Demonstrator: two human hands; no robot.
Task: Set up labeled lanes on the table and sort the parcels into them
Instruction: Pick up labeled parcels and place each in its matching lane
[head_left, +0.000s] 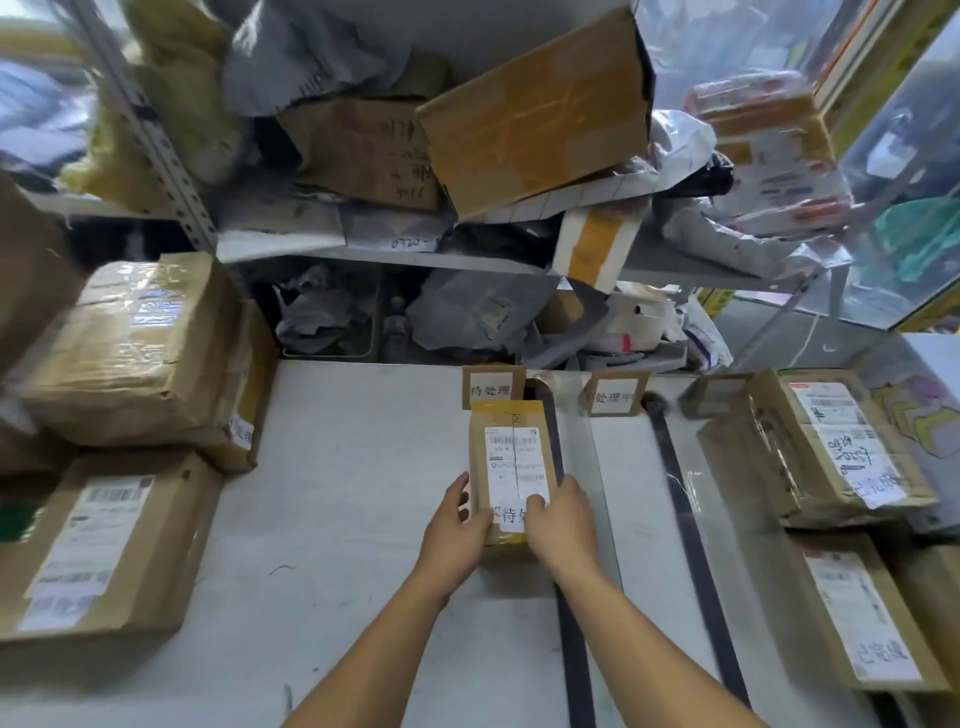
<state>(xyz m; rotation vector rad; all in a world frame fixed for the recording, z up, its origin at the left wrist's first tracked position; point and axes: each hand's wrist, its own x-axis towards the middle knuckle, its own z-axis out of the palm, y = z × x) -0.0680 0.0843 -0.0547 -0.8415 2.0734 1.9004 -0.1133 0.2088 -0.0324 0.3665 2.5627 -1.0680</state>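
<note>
The fingers (535, 503) of the right hand (562, 519) and the left hand (457, 530) are curling round a small parcel's (511, 462) near end (apparently resting on the table (337, 467)), lying below a standing label card (491, 389), beside a dark tape strip (571, 649).

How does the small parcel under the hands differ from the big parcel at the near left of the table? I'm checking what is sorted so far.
The small parcel lies in the lane by the left sign card, both hands on its near end: left hand, right hand. The big parcel lies at the table's left edge, untouched. The small parcel is narrower, with yellow tape across its far end; the big parcel shows none. Both are brown cardboard with white shipping labels.
</note>
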